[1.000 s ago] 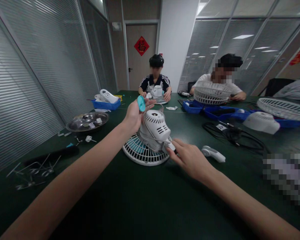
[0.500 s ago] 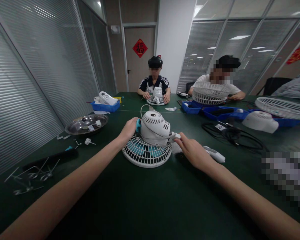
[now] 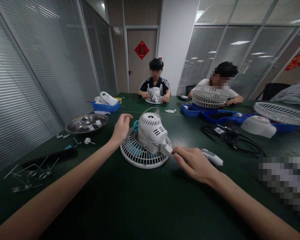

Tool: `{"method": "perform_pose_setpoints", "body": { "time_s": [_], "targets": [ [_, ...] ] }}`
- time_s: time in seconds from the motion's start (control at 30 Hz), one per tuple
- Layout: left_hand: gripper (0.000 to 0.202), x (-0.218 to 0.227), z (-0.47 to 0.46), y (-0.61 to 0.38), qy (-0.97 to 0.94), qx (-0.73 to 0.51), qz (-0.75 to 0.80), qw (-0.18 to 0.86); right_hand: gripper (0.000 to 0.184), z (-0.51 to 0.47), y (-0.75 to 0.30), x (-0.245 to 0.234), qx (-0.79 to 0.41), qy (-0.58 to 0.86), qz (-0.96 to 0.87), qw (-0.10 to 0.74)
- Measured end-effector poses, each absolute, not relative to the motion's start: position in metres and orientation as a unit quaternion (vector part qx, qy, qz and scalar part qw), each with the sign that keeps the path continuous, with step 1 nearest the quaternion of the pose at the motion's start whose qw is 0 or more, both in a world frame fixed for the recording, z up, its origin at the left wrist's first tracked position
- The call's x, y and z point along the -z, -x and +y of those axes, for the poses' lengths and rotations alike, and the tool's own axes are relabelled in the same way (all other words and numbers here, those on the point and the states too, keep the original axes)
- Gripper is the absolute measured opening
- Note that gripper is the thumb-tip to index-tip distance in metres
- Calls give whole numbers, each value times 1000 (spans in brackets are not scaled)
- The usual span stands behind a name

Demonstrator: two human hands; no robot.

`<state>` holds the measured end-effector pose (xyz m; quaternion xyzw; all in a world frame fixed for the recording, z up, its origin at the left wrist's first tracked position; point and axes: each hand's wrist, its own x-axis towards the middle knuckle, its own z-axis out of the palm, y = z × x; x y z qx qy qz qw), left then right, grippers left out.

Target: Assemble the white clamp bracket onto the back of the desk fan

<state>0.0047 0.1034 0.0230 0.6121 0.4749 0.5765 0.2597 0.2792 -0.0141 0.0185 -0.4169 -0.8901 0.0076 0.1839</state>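
Observation:
A small white fan lies face down on the green table, its round grille (image 3: 140, 154) underneath and its white motor housing (image 3: 151, 130) on top with a cord wound round it. A teal part (image 3: 135, 126) rests against the left side of the housing. My left hand (image 3: 121, 128) hovers just left of it, fingers loosely curled and holding nothing. My right hand (image 3: 195, 163) lies low on the table at the fan's right. Its fingers stretch out, and their tips are at the fan's white neck piece (image 3: 166, 150).
A white handle piece (image 3: 213, 157) lies beyond my right hand, with a black cable (image 3: 235, 140) further right. At the left are a steel tray (image 3: 86, 122), a black tool (image 3: 50, 156), metal clips (image 3: 27, 173) and a blue bin (image 3: 106, 106). Two people work on fans across the table.
My left hand brought the teal part down from above the fan to the housing's left side and let go. The fan head tilted and swung. My right hand slid back from the neck piece.

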Motion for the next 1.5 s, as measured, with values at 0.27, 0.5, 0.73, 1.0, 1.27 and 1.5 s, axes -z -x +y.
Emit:
{"method": "perform_pose_setpoints", "body": {
  "time_s": [0.27, 0.5, 0.73, 1.0, 1.27, 1.5],
  "targets": [
    [14, -50, 22, -14, -740, -533, 410, -18, 40, -14, -301, -56, 111, 580, -791, 160],
    [27, -38, -7, -12, -897, -323, 293, -73, 52, 6, -378, -38, -23, 707, -706, -3],
    [32, -56, 20, -40, -928, -213, 174, -250, 42, 9, -360, -38, -2, 651, -751, 107],
    [25, -64, 40, -83, -933, -195, 202, -224, 38, -9, -301, -44, -5, 534, -803, 265],
    [28, -63, 34, -83, -937, -217, 200, -188, 33, -5, -285, -30, 28, 540, -805, 243],
    [38, -69, 33, -76, -949, -189, 189, -170, 30, -9, -269, -28, -13, 523, -799, 297]
  ]
}}
